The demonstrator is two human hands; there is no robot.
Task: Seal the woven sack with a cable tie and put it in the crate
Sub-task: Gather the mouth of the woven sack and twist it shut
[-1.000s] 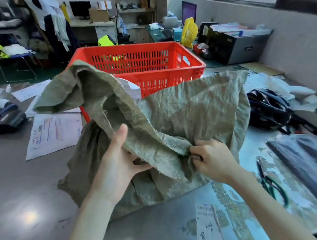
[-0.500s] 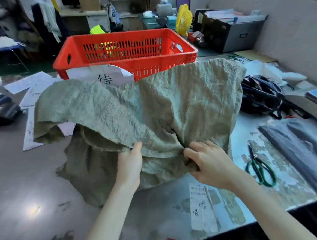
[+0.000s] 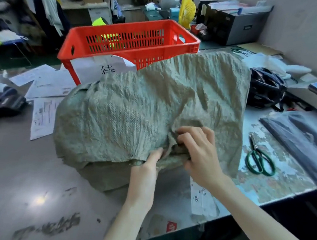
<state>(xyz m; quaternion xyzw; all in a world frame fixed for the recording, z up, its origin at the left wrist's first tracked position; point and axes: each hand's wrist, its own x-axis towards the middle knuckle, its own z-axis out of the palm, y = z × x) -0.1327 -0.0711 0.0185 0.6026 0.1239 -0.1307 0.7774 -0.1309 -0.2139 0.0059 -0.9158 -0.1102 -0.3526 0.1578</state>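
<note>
A crumpled grey-green woven sack (image 3: 136,115) lies bulging on the table in front of me, its loose top folded down over its left side. My left hand (image 3: 148,167) grips the sack's lower fabric edge from beneath. My right hand (image 3: 198,151) pinches a bunched fold of the sack just to the right of it. Both hands meet at the near edge of the sack. The red slatted plastic crate (image 3: 177,51) stands behind the sack, with a white paper sign (image 3: 101,67) on its front. No cable tie is visible.
Green-handled scissors (image 3: 258,158) lie on the table to the right. A black helmet (image 3: 265,88) sits further back right, with dark folded fabric (image 3: 300,131) near it. Loose papers (image 3: 45,99) lie at the left. A paper slip (image 3: 201,199) rests under my right wrist.
The sack's raised left flap has dropped down and now drapes over the sack. My left hand moved down and right, meeting my right hand at the near fabric edge.
</note>
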